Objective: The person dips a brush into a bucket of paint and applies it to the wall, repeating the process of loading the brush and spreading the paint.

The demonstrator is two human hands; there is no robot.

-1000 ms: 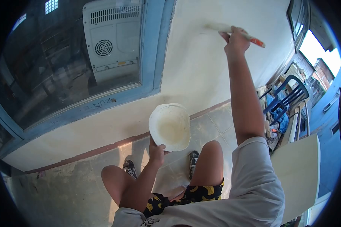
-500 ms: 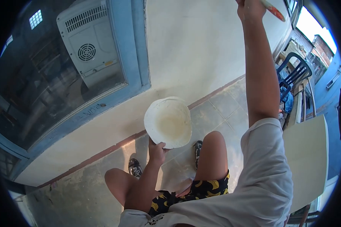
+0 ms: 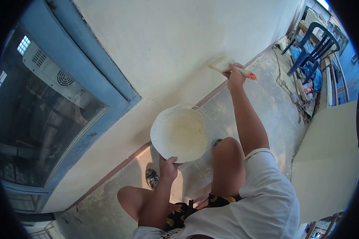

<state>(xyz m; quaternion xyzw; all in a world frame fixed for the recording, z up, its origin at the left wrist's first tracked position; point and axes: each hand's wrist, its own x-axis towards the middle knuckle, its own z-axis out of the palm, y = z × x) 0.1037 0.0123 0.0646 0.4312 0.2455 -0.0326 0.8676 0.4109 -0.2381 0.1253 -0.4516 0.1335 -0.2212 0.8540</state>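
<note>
A round whitish bowl (image 3: pixel 179 133) with a pale coating inside is held over the floor, its open top facing up. My left hand (image 3: pixel 169 166) grips its near rim, thumb on top. To the right and farther out, my right hand (image 3: pixel 236 75) is closed on a wide brush (image 3: pixel 222 65) with a red-tipped handle. The brush's pale head points left, close to the lower part of the white wall (image 3: pixel 179 44); whether it touches the wall cannot be told.
A blue-framed window (image 3: pixel 103 79) stands at the left, a white appliance (image 3: pixel 54 73) behind its glass. A dark blue plastic chair (image 3: pixel 313 49) and scattered items are at the upper right. A pale board (image 3: pixel 327 159) stands at the right, above grey floor tiles (image 3: pixel 263 107).
My right hand has come down with the brush from the top edge to low beside the wall. The view has turned, and the bowl stays in my left hand.
</note>
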